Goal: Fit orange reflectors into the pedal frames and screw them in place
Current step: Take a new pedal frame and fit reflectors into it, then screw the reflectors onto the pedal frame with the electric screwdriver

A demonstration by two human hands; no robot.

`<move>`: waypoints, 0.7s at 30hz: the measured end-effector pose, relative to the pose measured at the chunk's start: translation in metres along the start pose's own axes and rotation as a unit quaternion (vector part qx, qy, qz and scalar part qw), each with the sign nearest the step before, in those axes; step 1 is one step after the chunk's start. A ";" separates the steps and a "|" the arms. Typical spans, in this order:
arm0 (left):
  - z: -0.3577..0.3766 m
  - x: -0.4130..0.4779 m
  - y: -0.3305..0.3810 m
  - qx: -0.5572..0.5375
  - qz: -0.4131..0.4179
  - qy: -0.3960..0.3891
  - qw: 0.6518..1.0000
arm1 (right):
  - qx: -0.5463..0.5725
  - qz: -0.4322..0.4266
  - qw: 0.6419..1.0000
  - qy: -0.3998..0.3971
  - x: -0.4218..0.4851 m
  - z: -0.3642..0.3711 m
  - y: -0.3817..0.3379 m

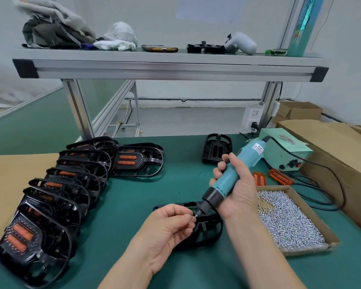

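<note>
At the lower centre of the frame a black pedal frame lies flat on the green tabletop, directly beneath both hands. The right hand is wrapped round a teal screwdriver, whose long axis slopes from upper right down to lower left. Its bit ends at the fingertips of the left hand, which pinch what looks like a screw, too small to be sure. The left hand lies nearer the frame and covers its left part, so any reflector there is hidden. Loose screws sit just right of the right wrist, spare reflectors above them, and finished pedals run down the left.
</note>
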State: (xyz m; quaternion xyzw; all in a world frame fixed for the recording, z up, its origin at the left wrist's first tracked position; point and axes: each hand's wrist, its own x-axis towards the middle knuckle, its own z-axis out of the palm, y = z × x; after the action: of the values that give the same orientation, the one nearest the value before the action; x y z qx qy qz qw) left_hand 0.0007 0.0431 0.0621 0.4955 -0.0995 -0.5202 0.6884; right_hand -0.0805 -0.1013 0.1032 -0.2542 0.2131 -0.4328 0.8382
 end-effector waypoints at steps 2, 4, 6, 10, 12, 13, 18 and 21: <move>0.000 0.000 0.001 -0.014 0.009 0.007 1.000 | 0.000 -0.017 1.000 0.024 0.003 0.008 0.006; -0.001 0.001 0.002 -0.047 0.017 0.018 0.999 | 0.005 -0.035 0.998 0.045 0.006 0.013 0.010; -0.005 0.002 0.003 -0.077 0.018 0.032 0.996 | 0.012 -0.058 0.997 0.058 0.008 0.016 0.013; -0.012 0.002 0.003 -0.101 0.019 0.052 0.993 | -0.002 -0.097 0.992 0.080 0.011 0.017 0.019; -0.013 0.003 0.001 -0.108 0.023 0.058 0.992 | -0.016 -0.109 0.990 0.090 0.012 0.016 0.021; -0.014 0.004 0.000 -0.113 0.025 0.061 0.991 | -0.020 -0.113 0.989 0.094 0.012 0.016 0.022; -0.014 0.006 -0.001 -0.126 0.035 0.068 0.989 | -0.025 -0.125 0.987 0.100 0.013 0.013 0.023; -0.013 0.007 -0.003 -0.111 0.049 0.079 0.989 | -0.028 -0.129 0.986 0.101 0.014 0.013 0.023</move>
State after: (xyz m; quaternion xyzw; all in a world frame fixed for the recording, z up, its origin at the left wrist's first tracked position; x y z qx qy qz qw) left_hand 0.0105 0.0449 0.0507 0.4497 -0.0106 -0.4532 0.7696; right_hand -0.0516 -0.0980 0.0972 -0.2575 0.2740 -0.5551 0.7419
